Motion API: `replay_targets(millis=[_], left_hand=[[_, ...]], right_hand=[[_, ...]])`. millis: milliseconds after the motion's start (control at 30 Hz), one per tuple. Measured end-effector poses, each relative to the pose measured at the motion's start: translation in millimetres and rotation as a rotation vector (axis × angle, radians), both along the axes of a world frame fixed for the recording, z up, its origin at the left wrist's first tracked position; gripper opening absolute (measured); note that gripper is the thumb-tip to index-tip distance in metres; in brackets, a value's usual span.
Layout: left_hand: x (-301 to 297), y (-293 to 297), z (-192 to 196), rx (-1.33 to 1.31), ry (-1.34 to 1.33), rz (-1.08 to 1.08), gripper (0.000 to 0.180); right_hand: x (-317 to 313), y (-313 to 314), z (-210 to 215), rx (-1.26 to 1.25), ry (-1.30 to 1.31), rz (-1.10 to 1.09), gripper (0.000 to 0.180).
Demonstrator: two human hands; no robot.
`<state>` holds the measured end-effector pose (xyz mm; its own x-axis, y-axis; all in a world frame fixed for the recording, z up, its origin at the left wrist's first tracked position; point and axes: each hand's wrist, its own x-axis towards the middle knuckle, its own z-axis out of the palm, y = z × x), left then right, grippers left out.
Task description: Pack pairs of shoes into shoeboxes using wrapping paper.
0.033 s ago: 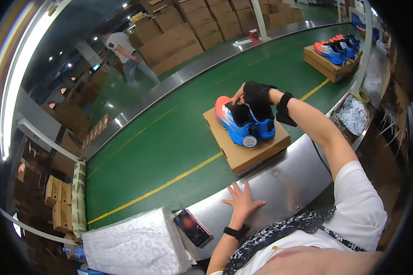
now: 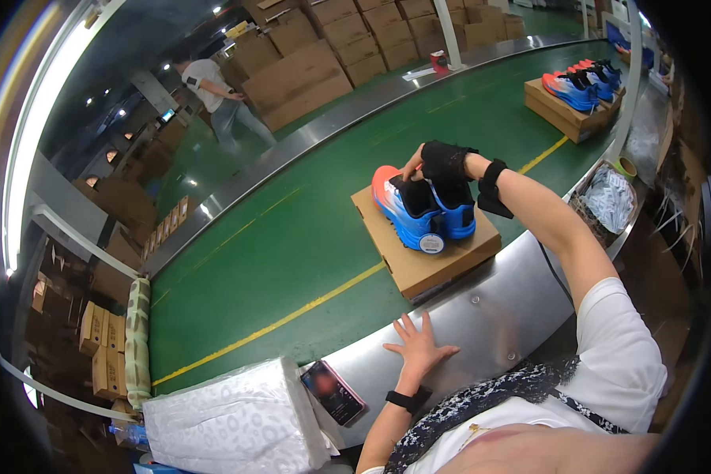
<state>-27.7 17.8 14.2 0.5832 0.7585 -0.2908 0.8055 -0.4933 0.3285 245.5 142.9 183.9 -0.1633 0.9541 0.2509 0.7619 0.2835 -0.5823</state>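
Observation:
A pair of blue, white and orange sneakers (image 2: 409,215) stands on a closed brown shoe box (image 2: 426,272), which rests on the green conveyor belt (image 2: 284,261). My right hand (image 2: 442,163), in a black wrap, reaches over the shoes. Its fingers curl down at the tongue and lace area of the sneakers; the palm side is hidden. From the heel of the nearer shoe hangs a round white tag (image 2: 431,243). My left hand (image 2: 420,346) is open, fingers spread flat on the metal ledge (image 2: 490,316) in front of the box.
A phone (image 2: 334,393) lies left of my left hand, beside a white patterned wrapped block (image 2: 229,415). Farther right on the belt, more sneakers (image 2: 581,85) stand on a box (image 2: 565,118). A basket of grey packets (image 2: 606,199) sits at right. Beyond the belt, a person (image 2: 217,99) stands near stacked cartons (image 2: 300,87).

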Motion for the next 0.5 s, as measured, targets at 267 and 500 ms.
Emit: replay_targets(millis=[267, 500], left_hand=[[2.5, 4.5, -0.5, 0.006, -0.02, -0.008, 0.106], [-2.5, 4.8, -0.4, 0.012, -0.013, 0.01, 0.107]], right_hand=[[-20.6, -25.2, -17.9, 0.57, -0.398, -0.147, 0.019], [-41.5, -42.2, -15.5, 0.092, -0.514, -0.396, 0.031]])
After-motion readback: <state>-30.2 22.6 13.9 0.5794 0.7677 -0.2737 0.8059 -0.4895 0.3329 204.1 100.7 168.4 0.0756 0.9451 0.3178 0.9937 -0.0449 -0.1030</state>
